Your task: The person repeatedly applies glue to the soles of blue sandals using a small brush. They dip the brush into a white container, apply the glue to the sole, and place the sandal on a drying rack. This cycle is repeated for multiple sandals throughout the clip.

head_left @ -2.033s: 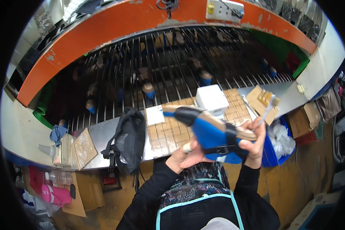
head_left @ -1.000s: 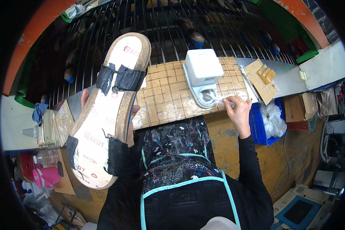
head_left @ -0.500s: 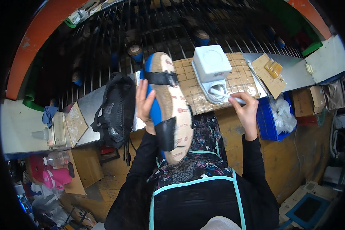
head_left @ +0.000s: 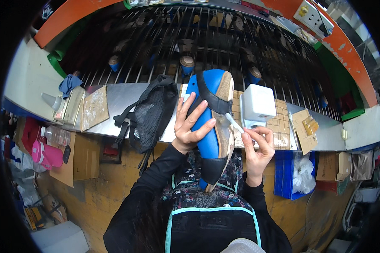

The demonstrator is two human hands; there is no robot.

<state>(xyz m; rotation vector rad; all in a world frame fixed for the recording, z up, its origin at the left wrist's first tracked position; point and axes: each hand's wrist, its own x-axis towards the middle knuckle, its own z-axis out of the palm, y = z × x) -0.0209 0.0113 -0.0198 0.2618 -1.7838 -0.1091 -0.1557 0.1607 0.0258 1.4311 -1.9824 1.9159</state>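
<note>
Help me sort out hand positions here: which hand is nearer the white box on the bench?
Right. The right hand holds a small brush just below the white box; the left hand grips the blue shoe, farther left.

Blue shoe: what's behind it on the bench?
Behind the blue shoe, the gridded mat and a white box show at its right. The mat's left part is covered by the shoe and left hand.

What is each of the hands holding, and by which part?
Left hand grips the blue shoe last around its side; right hand pinches a small brush by its handle.
</note>
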